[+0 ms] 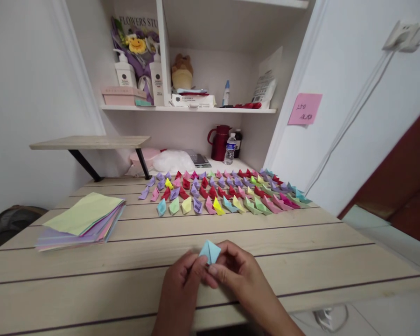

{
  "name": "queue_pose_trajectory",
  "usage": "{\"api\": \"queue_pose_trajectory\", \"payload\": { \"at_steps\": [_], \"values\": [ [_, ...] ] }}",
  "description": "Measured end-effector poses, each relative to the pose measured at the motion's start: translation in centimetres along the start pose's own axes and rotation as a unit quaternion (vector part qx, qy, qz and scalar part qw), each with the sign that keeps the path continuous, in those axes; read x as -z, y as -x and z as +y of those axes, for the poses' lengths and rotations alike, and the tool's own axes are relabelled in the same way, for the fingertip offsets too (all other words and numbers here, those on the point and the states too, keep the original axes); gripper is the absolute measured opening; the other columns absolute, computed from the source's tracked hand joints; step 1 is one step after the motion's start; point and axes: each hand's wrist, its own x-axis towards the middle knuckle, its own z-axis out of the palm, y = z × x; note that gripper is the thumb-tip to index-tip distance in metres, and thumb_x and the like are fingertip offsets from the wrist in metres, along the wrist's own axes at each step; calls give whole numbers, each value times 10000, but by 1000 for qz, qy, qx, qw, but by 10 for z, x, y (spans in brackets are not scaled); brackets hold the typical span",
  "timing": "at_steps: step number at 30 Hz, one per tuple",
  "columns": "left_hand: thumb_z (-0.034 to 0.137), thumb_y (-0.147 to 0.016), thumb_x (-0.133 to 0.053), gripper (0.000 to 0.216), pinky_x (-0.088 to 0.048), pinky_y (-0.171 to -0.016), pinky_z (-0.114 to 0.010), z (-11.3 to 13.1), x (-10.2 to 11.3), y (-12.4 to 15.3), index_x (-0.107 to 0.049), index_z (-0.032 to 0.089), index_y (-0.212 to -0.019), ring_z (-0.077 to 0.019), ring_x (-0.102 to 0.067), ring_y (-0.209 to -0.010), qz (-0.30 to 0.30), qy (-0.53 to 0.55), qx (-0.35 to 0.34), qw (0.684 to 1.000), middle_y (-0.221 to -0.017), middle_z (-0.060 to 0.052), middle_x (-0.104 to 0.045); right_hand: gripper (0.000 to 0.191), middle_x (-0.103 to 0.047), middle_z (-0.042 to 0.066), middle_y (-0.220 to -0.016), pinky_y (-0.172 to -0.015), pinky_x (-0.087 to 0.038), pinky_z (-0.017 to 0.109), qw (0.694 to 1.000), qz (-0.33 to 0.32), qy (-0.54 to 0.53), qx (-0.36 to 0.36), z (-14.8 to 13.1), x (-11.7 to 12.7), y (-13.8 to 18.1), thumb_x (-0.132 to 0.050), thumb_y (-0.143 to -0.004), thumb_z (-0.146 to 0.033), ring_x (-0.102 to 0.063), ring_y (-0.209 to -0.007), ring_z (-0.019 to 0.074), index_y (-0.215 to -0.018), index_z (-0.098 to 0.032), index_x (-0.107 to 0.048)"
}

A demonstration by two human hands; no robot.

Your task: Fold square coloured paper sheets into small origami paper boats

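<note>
A small light-blue folded paper (210,251), diamond-shaped with a crease down its middle, is held up near the table's front edge. My left hand (184,282) pinches its lower left side between thumb and fingers. On the right side, my right hand (240,270) grips it too, its thumb near the bottom corner. The fingers partly hide the lower part of the paper. Beyond the hands, several rows of folded paper boats (210,192) in many colours stand across the back of the table. A stack of coloured paper sheets (86,214) lies at the left.
The slatted wooden table (301,261) carries a small raised shelf (91,142) at back left. Behind it, a white cabinet holds a dark red jug (220,143), a water bottle (230,150) and a pink box (121,96). A pink note (305,109) sticks to the right wall.
</note>
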Motion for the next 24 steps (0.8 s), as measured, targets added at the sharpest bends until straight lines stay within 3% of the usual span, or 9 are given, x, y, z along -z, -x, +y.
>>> {"api": "queue_pose_trajectory", "payload": {
  "at_steps": [2, 5, 8, 10, 12, 15, 18, 20, 24],
  "values": [
    [547, -866, -550, 457, -413, -717, -292, 3, -2, 0, -663, 236, -551, -207, -613, -688, -7, -22, -10, 1000, -624, -28, -680, 292, -579, -33, -640, -630, -394, 264, 1000, 3, -14, 12, 0, 2, 0, -794, -795, -392, -526, -624, 134, -739, -183, -598],
    [526, -858, -557, 433, -418, -698, -307, 5, -5, -1, -655, 238, -550, -214, -621, -678, -10, -50, -17, 999, -624, -33, -679, 317, -628, -9, -678, -674, -425, 287, 998, -10, -53, 12, -1, 3, -1, -776, -806, -421, -575, -654, 159, -721, -187, -579],
    [536, -823, -596, 367, -451, -728, -345, -6, -7, -5, -608, 237, -610, -242, -643, -732, 42, -65, -16, 997, -707, -48, -698, 368, -610, -15, -611, -614, -401, 268, 999, 9, -37, -18, -4, 3, -1, -775, -781, -465, -569, -611, 159, -698, -201, -532],
    [543, -770, -656, 316, -462, -864, -396, -17, -7, -8, -591, 235, -758, -281, -651, -938, 111, -66, -19, 991, -966, -86, -718, 375, -577, -33, -552, -572, -365, 245, 999, 28, -10, -28, -6, 3, -1, -754, -780, -479, -537, -556, 140, -689, -204, -516],
    [542, -737, -694, 423, -423, -1006, -458, -26, -5, -9, -602, 226, -1002, -307, -585, -1156, 171, -64, -45, 982, -1222, -120, -646, 347, -551, -47, -498, -537, -333, 232, 999, 18, 13, -30, -6, 3, 0, -698, -811, -477, -490, -492, 119, -692, -202, -521],
    [521, -769, -671, 538, -385, -1086, -495, -26, -1, -7, -610, 253, -1231, -294, -529, -1269, 193, -74, -111, 972, -1330, -103, -599, 291, -547, -49, -470, -502, -303, 226, 998, -8, 50, -34, -5, 2, 1, -638, -825, -432, -452, -444, 105, -690, -205, -516],
    [521, -797, -624, 313, -448, -1025, -479, -16, 4, -3, -761, 271, -927, -290, -612, -1153, 150, -79, -98, 981, -1166, -84, -689, 255, -524, -58, -479, -494, -305, 222, 995, -15, 83, -50, -3, -1, 1, -633, -786, -387, -460, -438, 103, -665, -214, -490],
    [524, -793, -616, 305, -497, -943, -458, -11, 6, -3, -758, 264, -720, -280, -664, -1014, 135, -73, -77, 985, -1013, -82, -725, 252, -505, -63, -481, -485, -302, 221, 994, -15, 90, -60, -1, -2, 1, -634, -763, -381, -459, -435, 103, -654, -220, -474],
    [510, -789, -610, 297, -496, -936, -458, -10, 6, -4, -758, 270, -696, -278, -675, -989, 135, -69, -71, 986, -991, -74, -745, 252, -477, -71, -481, -486, -304, 223, 993, -16, 100, -61, 0, -3, 0, -642, -747, -373, -464, -441, 106, -646, -223, -466]
  ]
}}
